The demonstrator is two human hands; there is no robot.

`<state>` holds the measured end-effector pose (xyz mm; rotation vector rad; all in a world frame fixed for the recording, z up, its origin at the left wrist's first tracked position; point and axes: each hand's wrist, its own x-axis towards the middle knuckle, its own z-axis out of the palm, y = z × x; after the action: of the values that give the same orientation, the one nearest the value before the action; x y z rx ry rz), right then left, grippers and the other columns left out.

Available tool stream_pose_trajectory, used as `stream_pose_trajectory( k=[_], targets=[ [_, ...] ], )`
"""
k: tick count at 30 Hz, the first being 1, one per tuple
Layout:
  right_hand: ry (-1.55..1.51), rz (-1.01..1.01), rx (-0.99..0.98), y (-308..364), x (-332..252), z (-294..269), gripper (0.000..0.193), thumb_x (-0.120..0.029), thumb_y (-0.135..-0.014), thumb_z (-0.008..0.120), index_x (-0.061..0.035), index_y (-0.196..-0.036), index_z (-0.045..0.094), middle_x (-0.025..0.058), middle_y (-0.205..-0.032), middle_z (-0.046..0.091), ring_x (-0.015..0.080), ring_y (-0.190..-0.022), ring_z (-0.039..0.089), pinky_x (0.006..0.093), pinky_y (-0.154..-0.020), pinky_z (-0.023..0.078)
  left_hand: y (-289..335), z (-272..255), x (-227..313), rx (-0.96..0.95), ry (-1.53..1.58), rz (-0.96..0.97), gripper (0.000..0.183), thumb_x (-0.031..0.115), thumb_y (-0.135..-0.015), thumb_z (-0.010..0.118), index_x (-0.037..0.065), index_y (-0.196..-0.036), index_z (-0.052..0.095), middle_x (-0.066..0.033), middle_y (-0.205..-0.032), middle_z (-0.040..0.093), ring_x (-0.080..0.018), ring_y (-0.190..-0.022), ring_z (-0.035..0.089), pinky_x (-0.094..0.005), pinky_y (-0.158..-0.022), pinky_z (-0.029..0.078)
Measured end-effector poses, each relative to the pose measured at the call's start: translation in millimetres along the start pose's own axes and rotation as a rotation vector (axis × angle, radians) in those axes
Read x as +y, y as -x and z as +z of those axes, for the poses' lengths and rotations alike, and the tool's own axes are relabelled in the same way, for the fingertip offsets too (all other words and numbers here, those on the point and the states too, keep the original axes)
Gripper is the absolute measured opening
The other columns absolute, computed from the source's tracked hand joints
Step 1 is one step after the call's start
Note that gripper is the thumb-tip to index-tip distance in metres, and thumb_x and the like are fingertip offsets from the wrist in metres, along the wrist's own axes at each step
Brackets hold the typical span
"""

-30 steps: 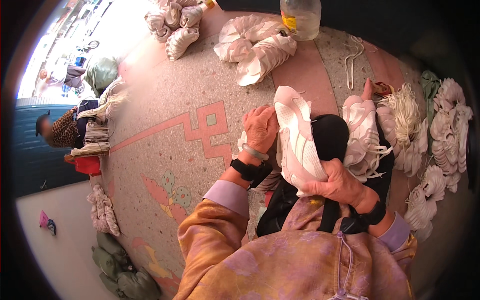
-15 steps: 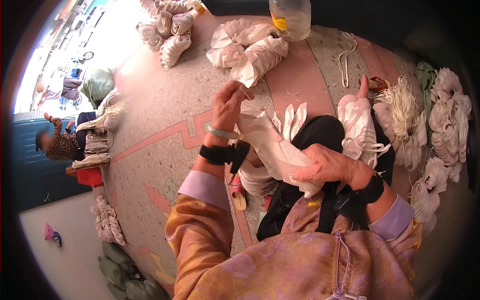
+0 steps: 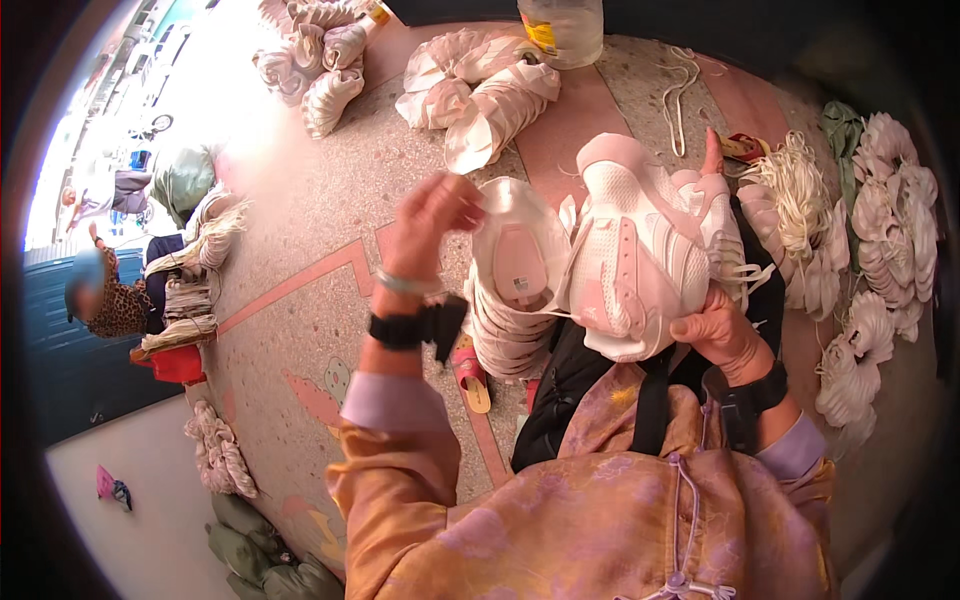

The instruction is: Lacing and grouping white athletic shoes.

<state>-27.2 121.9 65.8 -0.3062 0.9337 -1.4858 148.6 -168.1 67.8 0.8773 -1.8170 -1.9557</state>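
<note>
left hand [image 3: 437,217]: blurred | right hand [image 3: 724,337]: most fingers hidden behind upper [image 3: 645,255] | bottle [image 3: 572,35]: top cut off

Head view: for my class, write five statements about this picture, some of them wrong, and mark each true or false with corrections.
1. The right grip holds a white-and-pink shoe upper. True.
2. The left grip is on the bottle. False: it is raised well apart from the bottle.
3. A bundle of cream cords lies to the right of the held upper. True.
4. The red slipper is right of the held upper. False: it is to its left.
5. Dull green bags lie in the lower left. True.
</note>
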Motion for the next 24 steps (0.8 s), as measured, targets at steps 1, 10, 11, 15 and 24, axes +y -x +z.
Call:
stream_pose_trajectory(
  k=[1, 10, 11, 15, 24],
  targets=[
    [-0.002, -0.004, 0.004, -0.3, 2.1, -1.6, 0.047, -0.004, -0.072, 0.068, 0.0002, -0.117, 0.054, 0.0063, -0.109, 0.060, 0.0160, -0.096, 0.057, 0.0285, -0.085, 0.045, 10.9, 17.9, -12.9, -0.011, 0.052, -0.052, 0.030, 0.030, -0.093, 0.048, 0.003, -0.090, 0.061, -0.0061, -0.084, 0.063, -0.0148, -0.073, 0.061, -0.0288, -0.069, 0.050],
    [-0.367, -0.255, 0.031, -45.9, -19.3, -11.4, 0.033, -0.009, -0.076, 0.065, -0.0051, -0.108, 0.057, 0.0043, -0.105, 0.061, 0.0156, -0.095, 0.058, 0.0320, -0.086, 0.045, 37.9, 97.2, -69.2, -0.282, 0.164, -0.147, 0.049, 0.043, -0.096, 0.034, 0.000, -0.114, 0.051, -0.0093, -0.099, 0.060, -0.0143, -0.087, 0.056, -0.0269, -0.077, 0.044],
    [-0.391, -0.242, 0.026, -53.7, -20.2, -17.2, 0.026, -0.009, -0.077, 0.064, -0.0069, -0.103, 0.060, 0.0032, -0.103, 0.062, 0.0157, -0.092, 0.059, 0.0315, -0.085, 0.045, 38.2, 94.0, -80.9, -0.370, 0.058, -0.177, 0.049, 0.043, -0.095, 0.035, 0.000, -0.109, 0.055, -0.0087, -0.090, 0.060, -0.0131, -0.079, 0.055, -0.0262, -0.071, 0.043],
    [-0.279, -0.425, 0.069, -38.5, -22.7, -19.8, 0.025, -0.007, -0.077, 0.063, -0.0072, -0.102, 0.060, 0.0029, -0.098, 0.062, 0.0154, -0.091, 0.059, 0.0315, -0.085, 0.045, 46.7, 94.9, -69.3, -0.372, -0.290, -0.240, 0.055, 0.047, -0.094, 0.037, -0.001, -0.090, 0.063, -0.0056, -0.064, 0.056, -0.0100, -0.061, 0.049, -0.0247, -0.057, 0.039],
    [-0.168, -0.214, -0.005, 86.3, -9.9, -62.1, 0.057, -0.009, -0.074, 0.067, -0.0010, -0.126, 0.044, 0.0070, -0.121, 0.054, 0.0182, -0.107, 0.053, 0.0333, -0.098, 0.036, 83.3, 146.8, -22.9, -0.548, -0.319, -0.245, 0.042, 0.039, -0.087, 0.056, -0.001, -0.099, 0.057, -0.0009, -0.067, 0.057, -0.0054, -0.050, 0.047, -0.0185, -0.043, 0.037]
  ],
)
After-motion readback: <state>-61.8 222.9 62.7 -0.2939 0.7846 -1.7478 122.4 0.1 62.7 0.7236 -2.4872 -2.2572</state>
